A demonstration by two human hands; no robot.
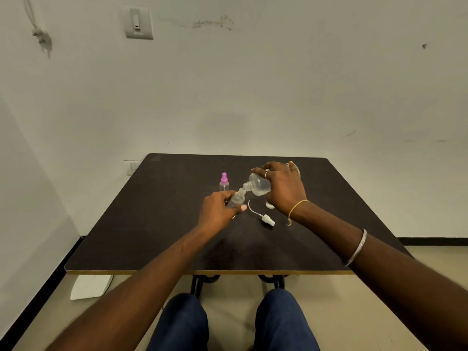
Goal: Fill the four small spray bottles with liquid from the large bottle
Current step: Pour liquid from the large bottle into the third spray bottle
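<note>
My right hand (283,188) grips the large clear bottle (258,184), tipped on its side with its open neck pointing left and down. My left hand (217,209) holds a small clear spray bottle (238,197), uncapped and tilted, its mouth right against the large bottle's neck. A white spray head with its dip tube (266,218) lies on the table just in front of my hands. Behind my left hand a second small bottle with a pink spray cap (224,182) stands upright. No other small bottles show.
All of this sits on a dark square table (152,224) against a pale wall. A small white object (269,205) peeks out under my right wrist. White paper (91,286) lies on the floor at the left. My knees are below the table's front edge.
</note>
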